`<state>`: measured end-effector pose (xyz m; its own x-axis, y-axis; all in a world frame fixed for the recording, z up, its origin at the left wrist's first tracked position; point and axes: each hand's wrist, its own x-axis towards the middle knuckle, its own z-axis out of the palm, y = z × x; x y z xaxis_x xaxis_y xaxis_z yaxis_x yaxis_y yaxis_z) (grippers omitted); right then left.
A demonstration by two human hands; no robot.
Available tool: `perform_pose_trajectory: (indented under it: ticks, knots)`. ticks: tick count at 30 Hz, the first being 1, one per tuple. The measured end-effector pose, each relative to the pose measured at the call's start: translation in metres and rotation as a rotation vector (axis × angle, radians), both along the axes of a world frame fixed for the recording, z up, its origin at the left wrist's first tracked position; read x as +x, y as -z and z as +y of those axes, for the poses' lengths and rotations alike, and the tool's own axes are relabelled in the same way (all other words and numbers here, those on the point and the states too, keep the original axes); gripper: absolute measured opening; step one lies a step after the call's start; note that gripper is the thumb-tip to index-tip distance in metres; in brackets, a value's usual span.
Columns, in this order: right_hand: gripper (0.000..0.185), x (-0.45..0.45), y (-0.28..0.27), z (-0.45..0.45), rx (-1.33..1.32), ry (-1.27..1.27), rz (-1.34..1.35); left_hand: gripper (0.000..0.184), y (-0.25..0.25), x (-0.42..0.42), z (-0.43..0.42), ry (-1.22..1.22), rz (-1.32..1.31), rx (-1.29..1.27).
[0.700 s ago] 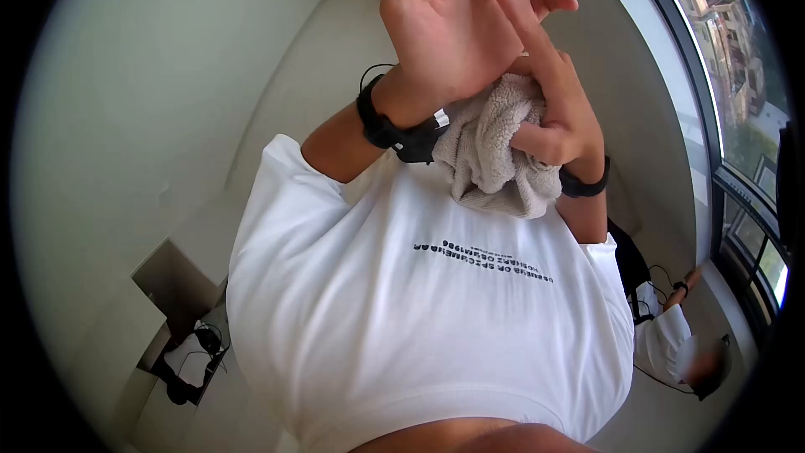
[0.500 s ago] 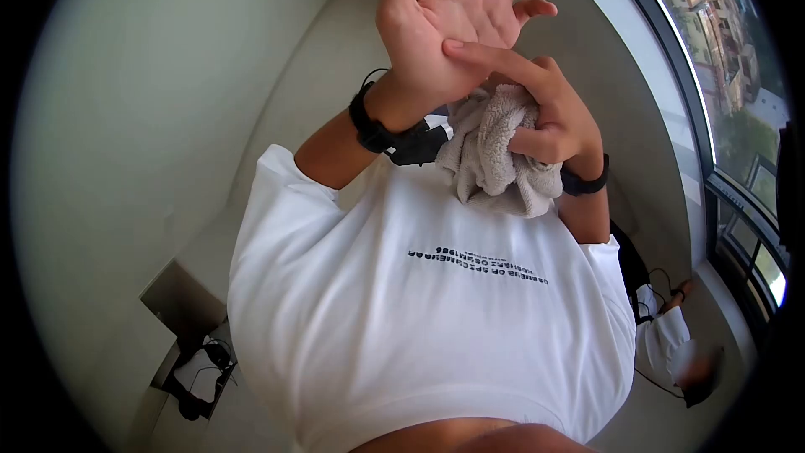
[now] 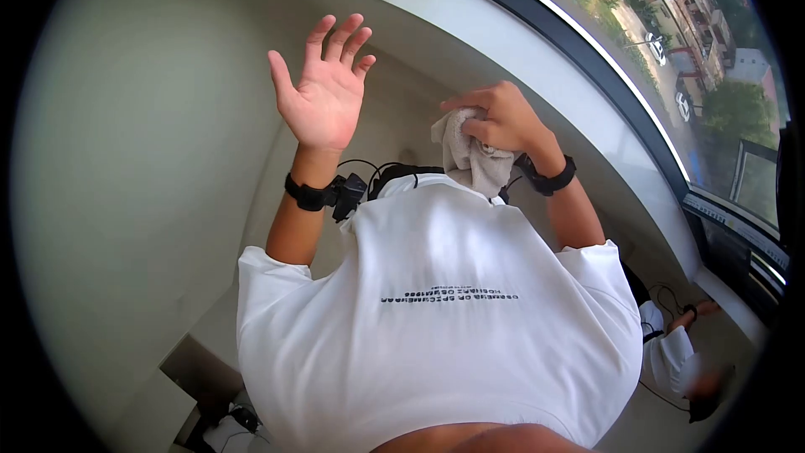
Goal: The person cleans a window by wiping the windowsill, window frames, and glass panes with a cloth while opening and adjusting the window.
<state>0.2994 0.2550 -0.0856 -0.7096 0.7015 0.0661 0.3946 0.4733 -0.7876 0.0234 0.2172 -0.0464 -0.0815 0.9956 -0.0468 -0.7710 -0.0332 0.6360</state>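
Note:
My left hand (image 3: 325, 99) is raised at the left, palm facing me, fingers spread and holding nothing. A black strap (image 3: 307, 194) with a small black box (image 3: 347, 195) goes round its wrist. To the right, apart from it, my right hand (image 3: 510, 122) is closed round a crumpled light grey towel (image 3: 475, 159). One finger of that hand points left above the towel, whose loose end hangs below the hand. Another black strap (image 3: 553, 179) circles the right wrist.
A dark-framed window (image 3: 579, 50) runs down the right side, with buildings outside. A person in white (image 3: 671, 356) is at the lower right. Partly hidden at the lower left are a brownish panel (image 3: 199, 372) and a white and black shape (image 3: 226, 432). A pale wall (image 3: 142, 159) fills the left.
My hands have come apart; before, a right finger touched the base of my left palm. The left hand moved left and away, the right hand slightly away with the towel still in it.

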Motion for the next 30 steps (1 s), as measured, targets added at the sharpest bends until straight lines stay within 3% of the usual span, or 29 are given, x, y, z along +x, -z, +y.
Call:
perform_pose_trajectory:
  ticks: [3,4,6,7,9,12,14,17,20,21,24,30]
  knots:
    - [0.031,0.026,0.015,0.052,0.181,0.476,0.199,0.069,0.018,0.025,0.026,-0.053,0.234,-0.001]
    - [0.033,0.023,0.029,0.069,0.294,0.542,0.283,0.068,0.028,0.033,0.035,-0.051,0.328,0.004]
    - [0.036,0.016,0.051,0.096,0.336,0.604,0.183,0.064,0.047,0.067,0.049,-0.062,0.752,0.076]
    - [0.038,0.01,0.069,0.11,0.33,0.571,0.126,0.055,0.062,0.079,0.058,-0.082,1.009,0.186]
    - [0.038,-0.003,0.104,0.128,0.299,0.519,0.016,0.042,0.071,0.113,0.079,-0.048,1.213,0.293]
    - [0.038,-0.016,0.127,0.145,0.237,0.448,-0.072,0.039,0.091,0.167,0.111,-0.006,1.527,0.659]
    - [0.038,-0.008,0.113,0.152,0.189,0.39,-0.165,0.038,0.102,0.207,0.126,0.004,1.677,0.874]
    - [0.042,0.002,0.104,0.161,0.092,0.407,-0.32,0.04,0.116,0.223,0.143,0.261,1.569,0.744]
    - [0.045,0.023,0.1,0.163,-0.01,0.345,-0.316,0.044,0.115,0.23,0.164,0.269,1.513,0.924]
    - [0.043,0.035,0.098,0.155,-0.015,0.339,-0.228,0.049,0.114,0.231,0.167,0.4,1.577,0.911]
    - [0.041,0.046,0.118,0.16,0.137,0.29,-0.332,0.054,0.108,0.234,0.182,0.404,1.611,1.017]
    - [0.063,0.096,0.193,0.149,-0.167,0.252,-0.016,0.061,0.101,0.233,0.191,0.473,1.533,1.072]
